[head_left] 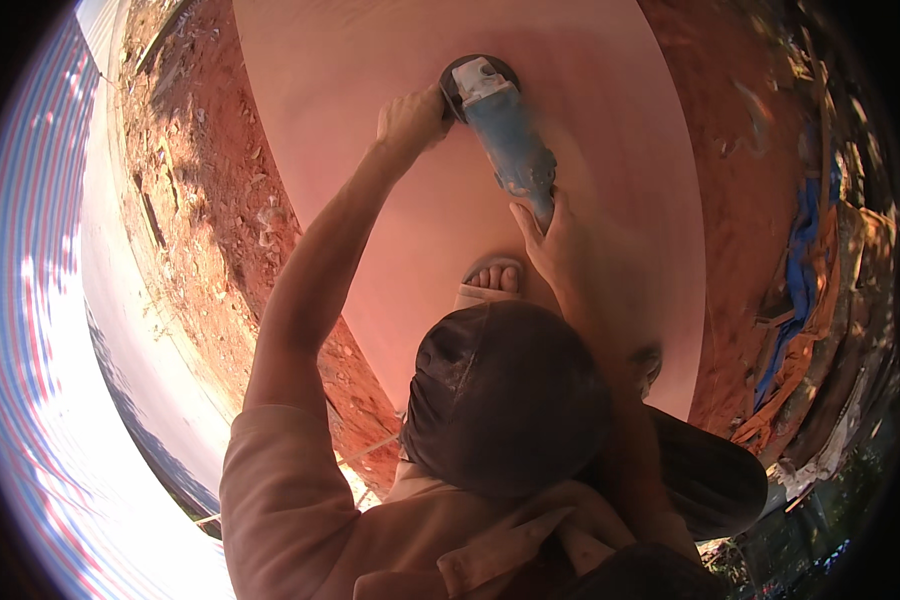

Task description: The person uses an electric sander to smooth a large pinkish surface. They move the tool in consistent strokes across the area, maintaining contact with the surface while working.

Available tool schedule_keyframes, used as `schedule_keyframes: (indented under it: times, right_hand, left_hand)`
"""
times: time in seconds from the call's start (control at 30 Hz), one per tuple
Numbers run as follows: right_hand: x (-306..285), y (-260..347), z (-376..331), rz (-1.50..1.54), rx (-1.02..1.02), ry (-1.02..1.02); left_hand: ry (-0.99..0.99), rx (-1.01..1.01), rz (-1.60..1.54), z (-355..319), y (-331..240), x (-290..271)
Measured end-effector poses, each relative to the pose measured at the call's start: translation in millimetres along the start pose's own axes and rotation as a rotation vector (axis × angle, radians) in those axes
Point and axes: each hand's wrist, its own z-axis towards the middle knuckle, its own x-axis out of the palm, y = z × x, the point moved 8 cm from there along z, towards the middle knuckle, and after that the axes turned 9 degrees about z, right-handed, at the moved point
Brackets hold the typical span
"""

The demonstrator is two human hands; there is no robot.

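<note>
Both hands were found engaged on one power tool, a blue-bodied angle grinder with a silvery gear head and a dark round disc. The right grip was wrapped about the grinder's narrow rear end; the left grip was clenched at the head, apparently on a side handle that the fingers hid. The grinder lay between the two grips, its disc just to the right of the left grip and ahead of the right grip, over a large pale pink panel with curved-looking edges. Contact between disc and panel could not be confirmed, nor whether the disc was turning. Surface work was judged to be under way and unfinished, since the tool was held in working position. The panel showed a redder, cloudy patch ahead of the grips and a tan, duller area to the right of the right grip; which portion had been treated, and how much remained, could not be established. A foot in open footwear was noted just behind the right grip and slightly to its left. No container was identified, so no contents could be recorded. Reddish, rubble-strewn earth lay beyond the panel, left of the left grip.
</note>
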Motion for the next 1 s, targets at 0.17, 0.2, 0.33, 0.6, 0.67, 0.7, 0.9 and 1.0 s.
schedule_keyframes:
  times: [0.17, 0.2, 0.33, 0.6, 0.67, 0.7, 0.9, 1.0]
  right_hand:
    - [11, -1, -16, -0.080, -0.158, 0.083]
    - [6, 2, -18, -0.047, -0.241, 0.038]
    - [-26, -9, -34, -0.257, -0.279, -0.116]
    - [-88, -30, -7, -0.192, -0.248, -0.314]
    - [-75, -28, 5, -0.240, -0.184, -0.289]
    - [-66, -28, 11, -0.263, -0.111, -0.270]
    - [13, 11, 36, -0.152, -0.124, -0.019]
    - [73, 43, 42, -0.128, -0.233, 0.190]
  left_hand:
    - [0.067, -0.131, -0.075, -55, 20, 21]
    - [0.053, -0.128, -0.078, -59, 17, 21]
    - [0.022, -0.062, -0.071, -45, -36, 22]
    - [-0.031, 0.256, -0.045, 31, -141, -2]
    - [-0.025, 0.229, -0.036, 37, -126, -8]
    - [-0.028, 0.208, -0.028, 41, -113, -11]
    - [-0.034, -0.063, -0.085, 17, 15, -10]
    - [0.015, -0.338, -0.091, -35, 107, 2]
